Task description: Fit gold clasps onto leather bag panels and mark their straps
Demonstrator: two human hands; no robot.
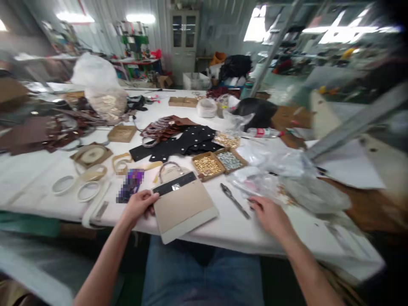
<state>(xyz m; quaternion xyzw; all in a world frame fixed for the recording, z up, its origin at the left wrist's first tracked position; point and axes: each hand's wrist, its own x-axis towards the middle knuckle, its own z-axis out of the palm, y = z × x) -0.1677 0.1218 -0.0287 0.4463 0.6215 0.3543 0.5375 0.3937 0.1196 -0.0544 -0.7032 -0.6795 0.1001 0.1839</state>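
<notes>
At the table's front edge lies a flat beige handbag piece (186,204) with a dark strip, a small metal plate on the strip and a scarf-wrapped handle at its top. My left hand (140,206) grips its left edge, thumb on top of the dark strip. To the right, my right hand (266,212) is low over the white cloth with its fingers pinched together; whatever they hold is too small to make out. Between the bag piece and that hand rests a dark metal hand tool (235,200). A crumpled clear plastic bag (255,180) lies just beyond my right fingertips.
Behind the bag piece stand a box of gold-coloured fasteners (208,165) and a box of silver ones (230,160). Black straps (178,146) lie farther back. Tape rolls (88,191) and a blurred purple item (130,185) are at left. A metal post (353,121) slants at right.
</notes>
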